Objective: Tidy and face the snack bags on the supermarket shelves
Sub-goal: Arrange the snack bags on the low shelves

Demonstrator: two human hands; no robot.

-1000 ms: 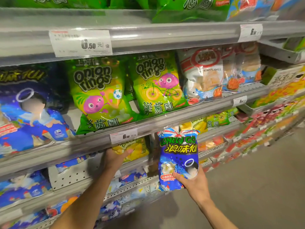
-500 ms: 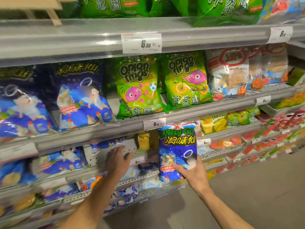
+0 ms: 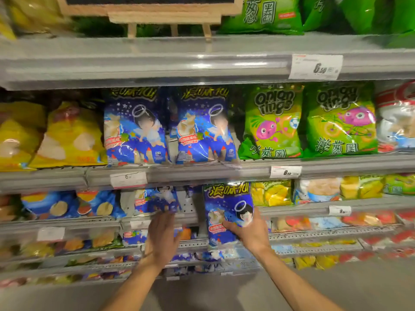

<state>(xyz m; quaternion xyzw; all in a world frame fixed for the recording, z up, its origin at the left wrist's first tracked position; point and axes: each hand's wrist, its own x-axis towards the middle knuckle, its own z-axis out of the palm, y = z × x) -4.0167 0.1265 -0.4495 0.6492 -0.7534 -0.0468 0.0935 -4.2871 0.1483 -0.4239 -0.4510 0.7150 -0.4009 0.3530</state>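
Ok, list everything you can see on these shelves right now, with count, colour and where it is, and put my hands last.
Held snack bag: one, blue, upright in front of the lower shelf.
Blue snack bags: two, side by side, middle shelf centre.
Small blue bag: one, lower shelf, at the left fingertips.
Onion rings bags: two, green, middle shelf right.
Yellow bags: at least two, middle shelf left.
Price tags: several, white, on the shelf rails.
Wooden sign stand: one, top shelf.
Left hand: fingers straight, reaching to the lower shelf.
Right hand: grips the held bag.
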